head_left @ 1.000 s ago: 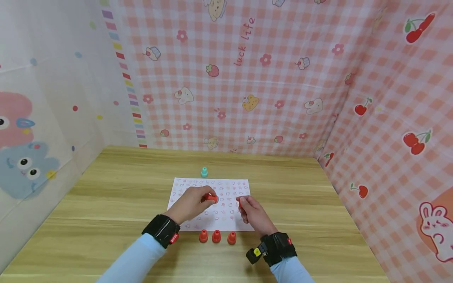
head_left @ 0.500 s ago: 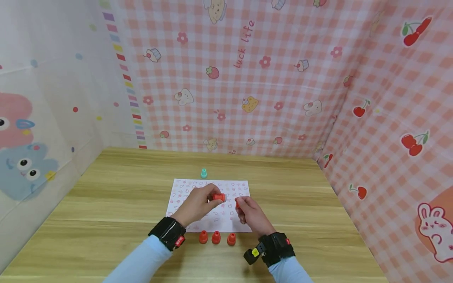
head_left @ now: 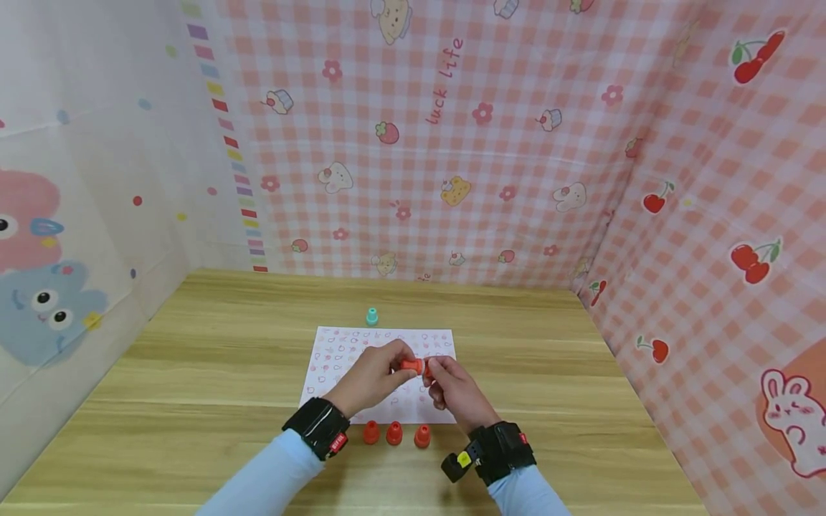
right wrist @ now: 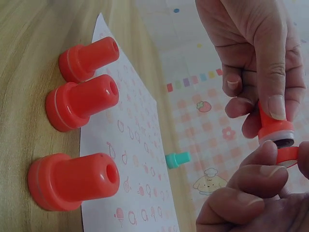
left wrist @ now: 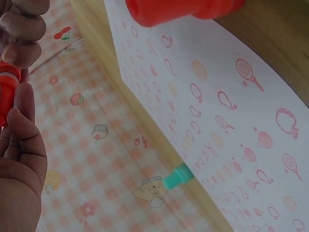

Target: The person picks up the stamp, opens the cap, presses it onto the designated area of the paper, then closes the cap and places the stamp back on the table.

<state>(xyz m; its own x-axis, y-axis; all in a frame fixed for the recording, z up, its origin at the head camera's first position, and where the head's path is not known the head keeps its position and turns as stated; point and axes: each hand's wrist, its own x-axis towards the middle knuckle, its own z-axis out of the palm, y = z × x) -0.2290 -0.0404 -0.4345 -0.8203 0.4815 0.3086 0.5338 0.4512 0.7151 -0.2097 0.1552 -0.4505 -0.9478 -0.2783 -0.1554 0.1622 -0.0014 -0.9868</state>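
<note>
Over the printed paper, my left hand [head_left: 374,374] pinches a red stamp [right wrist: 274,126] by its handle, its dark stamping face showing at the pale rim. My right hand [head_left: 459,390] holds a small red cap [right wrist: 288,155] between thumb and fingers. In the right wrist view the cap sits right at the stamp's face, slightly askew, with part of the dark face still showing. Both hands meet close together, fingertips nearly touching. Below them lies a white paper [head_left: 330,362] covered with small reddish stamp prints of rackets, fruit and other shapes.
Three capped red stamps [head_left: 394,433] stand upright in a row along the paper's near edge. A teal stamp [head_left: 372,317] stands just beyond its far edge. The wooden table [head_left: 529,344] is bounded by patterned cloth walls [head_left: 413,158] at the back and sides.
My left hand has moved right with the red stamp, turning its face toward the cap, and the two have come together. My right hand has stayed nearly in place with the cap.
</note>
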